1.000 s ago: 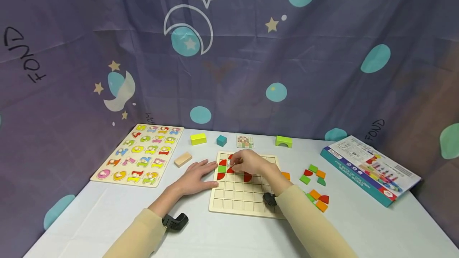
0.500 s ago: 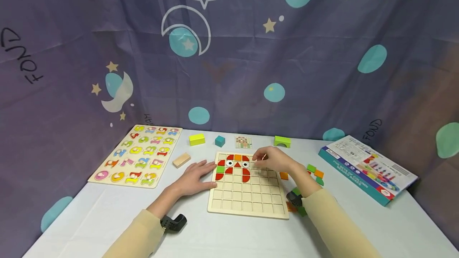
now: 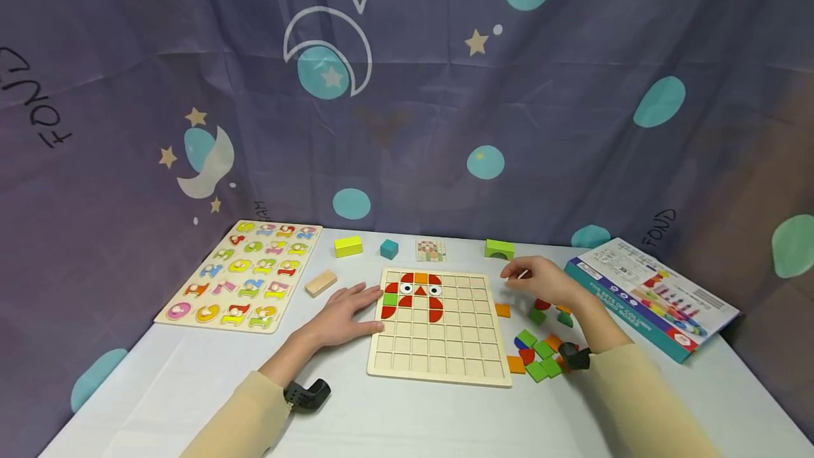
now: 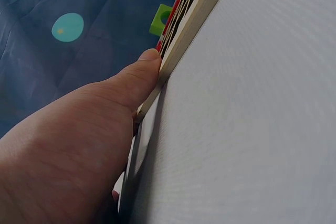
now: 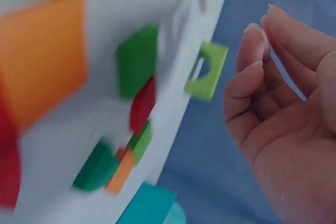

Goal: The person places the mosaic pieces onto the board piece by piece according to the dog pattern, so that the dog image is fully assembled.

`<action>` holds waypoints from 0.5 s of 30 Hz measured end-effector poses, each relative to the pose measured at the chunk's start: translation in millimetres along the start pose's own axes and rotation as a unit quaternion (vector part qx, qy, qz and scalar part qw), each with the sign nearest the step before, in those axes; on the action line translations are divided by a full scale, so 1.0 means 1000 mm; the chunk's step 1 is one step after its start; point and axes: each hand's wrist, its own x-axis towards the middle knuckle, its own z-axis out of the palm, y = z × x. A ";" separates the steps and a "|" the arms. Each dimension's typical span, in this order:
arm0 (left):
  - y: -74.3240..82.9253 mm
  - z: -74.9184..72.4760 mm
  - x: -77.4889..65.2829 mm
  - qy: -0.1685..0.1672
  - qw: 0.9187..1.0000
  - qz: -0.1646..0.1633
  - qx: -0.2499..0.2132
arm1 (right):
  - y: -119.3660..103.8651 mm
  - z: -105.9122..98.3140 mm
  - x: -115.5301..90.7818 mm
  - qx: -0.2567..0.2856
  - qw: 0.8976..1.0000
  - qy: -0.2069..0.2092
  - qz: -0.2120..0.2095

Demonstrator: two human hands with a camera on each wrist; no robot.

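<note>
So the grid board (image 3: 439, 359) lies flat on the white table, with a few tiles in its upper left: red curved ones, a green square (image 3: 390, 300), an orange square (image 3: 421, 278) and two white eye tiles. The left hand (image 3: 346, 316) rests at the board's left edge, fingers spread and straight, thumb touching the side.

The right hand (image 3: 540, 280) is up in the air past the board's right edge, fingers loosely curled with the thumb close to them. Can't see it holding anything.

Loose tiles (image 3: 543, 349) sit in a messy pile just right of the board, and the black wrist strap (image 3: 574, 356) blocks part of it in the head view. Another orange tile (image 3: 503, 310) is right by the board's edge.

Around that there's plenty of clutter: number puzzle (image 3: 238, 276) and wooden block (image 3: 321, 283) to the left, then yellow block (image 3: 348, 247), teal cube (image 3: 389, 249), pattern card (image 3: 432, 251) and green arch (image 3: 499, 249) along the back. The big box (image 3: 655, 295) is off to the right.
</note>
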 end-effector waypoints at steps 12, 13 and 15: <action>0.003 -0.001 -0.001 -0.001 1.000 -0.005 -0.007 | 0.036 -0.017 -0.024 -0.011 1.000 -0.022 0.009; 0.003 -0.001 -0.001 -0.002 1.000 -0.007 -0.008 | 0.038 -0.017 -0.025 -0.007 0.999 -0.029 0.014; 0.003 -0.001 -0.001 -0.002 1.000 -0.007 -0.008 | 0.042 -0.018 -0.026 -0.002 0.999 -0.040 0.018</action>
